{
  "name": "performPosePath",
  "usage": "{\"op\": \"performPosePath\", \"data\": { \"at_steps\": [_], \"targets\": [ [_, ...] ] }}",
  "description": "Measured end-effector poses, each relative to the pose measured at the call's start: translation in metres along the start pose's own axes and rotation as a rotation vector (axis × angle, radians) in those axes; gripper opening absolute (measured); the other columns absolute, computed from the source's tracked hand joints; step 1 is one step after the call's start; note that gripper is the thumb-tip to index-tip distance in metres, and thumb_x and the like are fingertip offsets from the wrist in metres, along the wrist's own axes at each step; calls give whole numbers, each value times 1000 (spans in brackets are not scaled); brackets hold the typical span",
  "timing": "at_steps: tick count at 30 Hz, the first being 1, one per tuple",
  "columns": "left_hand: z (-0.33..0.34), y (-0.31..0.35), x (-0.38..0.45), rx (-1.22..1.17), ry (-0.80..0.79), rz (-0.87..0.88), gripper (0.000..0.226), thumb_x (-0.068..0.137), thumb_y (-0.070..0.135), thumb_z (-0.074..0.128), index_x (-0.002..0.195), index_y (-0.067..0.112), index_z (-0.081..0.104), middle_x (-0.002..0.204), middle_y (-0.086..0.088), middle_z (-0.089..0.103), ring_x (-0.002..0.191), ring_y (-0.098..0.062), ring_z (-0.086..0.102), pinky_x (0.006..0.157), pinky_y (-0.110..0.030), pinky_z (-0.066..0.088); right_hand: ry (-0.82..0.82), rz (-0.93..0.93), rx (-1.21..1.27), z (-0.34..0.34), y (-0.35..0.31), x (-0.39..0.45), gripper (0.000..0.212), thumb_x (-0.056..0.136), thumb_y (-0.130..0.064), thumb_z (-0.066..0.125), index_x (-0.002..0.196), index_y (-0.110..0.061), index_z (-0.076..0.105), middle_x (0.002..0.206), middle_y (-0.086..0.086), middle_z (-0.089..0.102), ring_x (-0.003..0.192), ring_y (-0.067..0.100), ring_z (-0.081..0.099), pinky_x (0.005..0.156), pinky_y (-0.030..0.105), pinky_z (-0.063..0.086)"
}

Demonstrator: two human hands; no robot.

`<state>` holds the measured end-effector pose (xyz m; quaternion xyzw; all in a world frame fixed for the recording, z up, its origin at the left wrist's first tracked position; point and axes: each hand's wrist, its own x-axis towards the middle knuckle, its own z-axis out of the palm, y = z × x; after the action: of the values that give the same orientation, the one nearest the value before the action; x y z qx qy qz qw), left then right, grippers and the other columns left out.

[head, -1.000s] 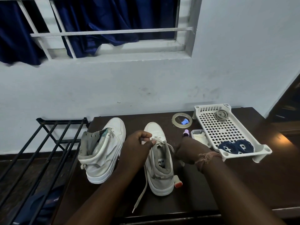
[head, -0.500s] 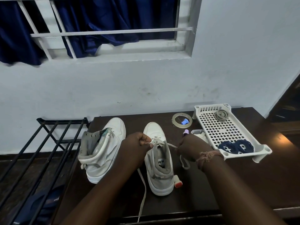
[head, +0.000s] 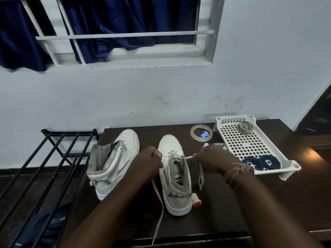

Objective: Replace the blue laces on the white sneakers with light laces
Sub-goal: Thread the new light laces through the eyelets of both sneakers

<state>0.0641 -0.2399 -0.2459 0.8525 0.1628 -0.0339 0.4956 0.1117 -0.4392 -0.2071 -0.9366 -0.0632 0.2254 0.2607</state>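
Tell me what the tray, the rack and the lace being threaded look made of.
Tray: moulded white plastic, judging by its grid of square holes and socket corners. Rack: thin black bars, probably painted metal. Lace: flat pale woven fabric; it hangs limp off the table edge. The left hand and right hand each pinch it.

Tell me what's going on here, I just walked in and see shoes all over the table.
A person is lacing a white sneaker with a light lace on a dark table. The left hand and right hand each pinch one end of the lace, pulled out sideways from the lowest eyelets. The second sneaker, to the left, has no lace. The coiled blue laces lie in a white tray, along with another coiled light lace.
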Motion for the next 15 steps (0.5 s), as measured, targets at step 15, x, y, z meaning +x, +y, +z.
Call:
{"op": "performPosePath", "data": {
  "at_steps": [15],
  "targets": [
    [-4, -3, 7, 2, 160, -20, 15, 89, 19, 60, 77, 15, 68, 65, 2, 66, 61, -15, 60, 61, -28, 43, 116, 132, 355, -8, 9, 2, 32, 90, -21, 53, 76, 0, 71, 81, 13, 76, 77, 27, 70, 89, 45, 57]
  ]
}}
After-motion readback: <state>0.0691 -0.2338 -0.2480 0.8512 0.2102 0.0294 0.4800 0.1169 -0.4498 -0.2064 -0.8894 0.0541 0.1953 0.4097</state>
